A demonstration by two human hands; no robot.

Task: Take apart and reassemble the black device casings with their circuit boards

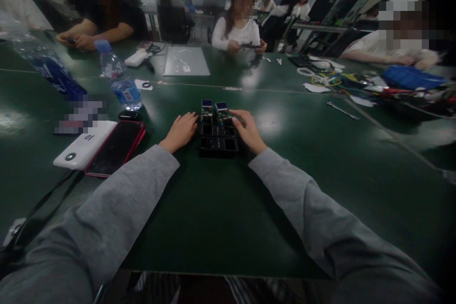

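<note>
Two small circuit boards [223, 115], each with a little dark screen framed in white at its top, stand side by side at the middle of the green table. Directly in front of them sit black plastic casings [218, 143] with rectangular openings. My left hand [182, 130] lies on the table just left of the boards and casings, fingers stretched out and holding nothing. At the right-hand board is my right hand [248, 129], its thumb and forefinger apart beside the board's edge. Whether those fingertips touch the board, I cannot tell.
Left are a red-cased phone [116, 148], a white power bank [83, 147] with a cable, and water bottles [123, 83]. A wrench [342, 110] and tangled cables [342, 80] lie right. A grey sheet [187, 61] lies at the back. Several people sit around.
</note>
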